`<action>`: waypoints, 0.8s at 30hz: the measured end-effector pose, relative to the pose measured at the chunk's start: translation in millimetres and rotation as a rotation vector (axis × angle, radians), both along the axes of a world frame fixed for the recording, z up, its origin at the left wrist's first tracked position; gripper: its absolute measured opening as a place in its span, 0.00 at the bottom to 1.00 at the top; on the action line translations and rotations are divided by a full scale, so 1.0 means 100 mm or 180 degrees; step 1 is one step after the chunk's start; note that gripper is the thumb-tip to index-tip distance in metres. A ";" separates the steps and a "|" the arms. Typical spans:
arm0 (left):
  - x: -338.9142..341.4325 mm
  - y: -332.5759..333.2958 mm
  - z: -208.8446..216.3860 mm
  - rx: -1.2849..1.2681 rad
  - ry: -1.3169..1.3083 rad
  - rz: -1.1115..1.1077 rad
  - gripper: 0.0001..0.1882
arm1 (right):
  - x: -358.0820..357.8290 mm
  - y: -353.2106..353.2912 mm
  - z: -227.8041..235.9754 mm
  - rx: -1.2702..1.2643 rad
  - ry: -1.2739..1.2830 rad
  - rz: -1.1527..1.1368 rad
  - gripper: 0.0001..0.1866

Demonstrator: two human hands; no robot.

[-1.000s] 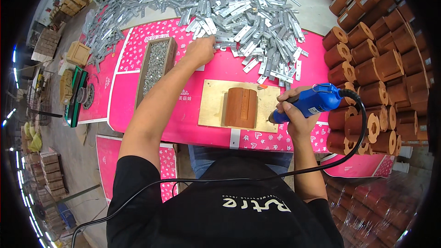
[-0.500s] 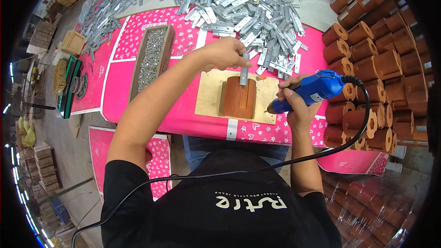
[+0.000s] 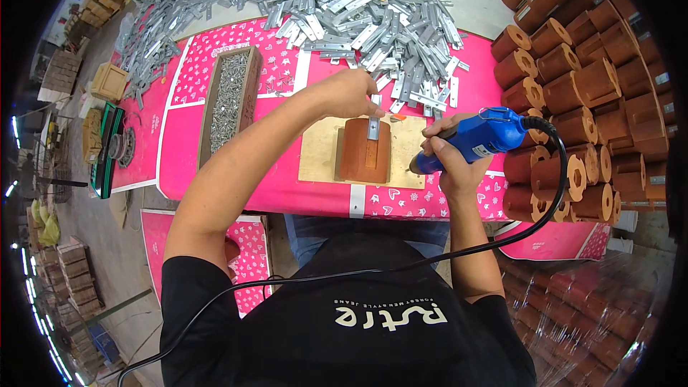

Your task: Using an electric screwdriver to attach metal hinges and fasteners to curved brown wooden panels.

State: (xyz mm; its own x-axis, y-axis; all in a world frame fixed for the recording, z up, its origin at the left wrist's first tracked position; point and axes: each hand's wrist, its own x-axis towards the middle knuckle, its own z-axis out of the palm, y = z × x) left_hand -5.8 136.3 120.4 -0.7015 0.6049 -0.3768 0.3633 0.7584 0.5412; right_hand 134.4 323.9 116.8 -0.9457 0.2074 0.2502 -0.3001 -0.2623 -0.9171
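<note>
My left hand (image 3: 350, 94) pinches the far end of a flat silver metal plate (image 3: 374, 127). The plate's near end lies over the upper part of the recess in a reddish-brown, curved wooden block (image 3: 353, 152). That block rests on a pale wooden board (image 3: 315, 154). To the right, my right hand (image 3: 459, 165) is wrapped round a blue electric screwdriver (image 3: 487, 135), its tip pointing down and left, apart from the block. A black cord runs from the tool across my body.
Loose metal plates (image 3: 358, 7) lie heaped at the far side of the pink-covered table (image 3: 279, 172). A long wooden box (image 3: 251, 86) of screws stands left of the board. Brown wooden pieces (image 3: 566, 93) are stacked on the right. A small orange item (image 3: 398, 118) sits behind the block.
My left hand has brought the metal plate nearer to me, further over the block's recess. The right hand keeps the screwdriver in about the same place. The whole view has shifted slightly.
</note>
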 end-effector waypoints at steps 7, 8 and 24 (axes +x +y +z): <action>0.28 0.05 0.20 -0.0368 0.0287 -0.0409 0.21 | 0.00 0.00 -0.01 0.0167 0.0021 -0.0068 0.17; 0.32 0.07 0.23 -0.0574 0.0282 -0.0516 0.20 | -0.01 0.01 0.00 0.0165 0.0022 -0.0073 0.17; 0.72 -0.48 0.25 0.0859 -0.0431 0.0676 0.11 | -0.04 0.05 0.09 -0.0082 0.0077 -0.0121 0.15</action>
State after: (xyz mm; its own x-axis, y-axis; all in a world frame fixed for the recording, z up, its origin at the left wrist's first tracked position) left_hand 66.6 88.7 145.7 -0.7767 0.5415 -0.3217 0.1245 0.6326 0.7644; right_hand 130.2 328.9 125.9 -0.9308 0.2497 0.2671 -0.3324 -0.2738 -0.9025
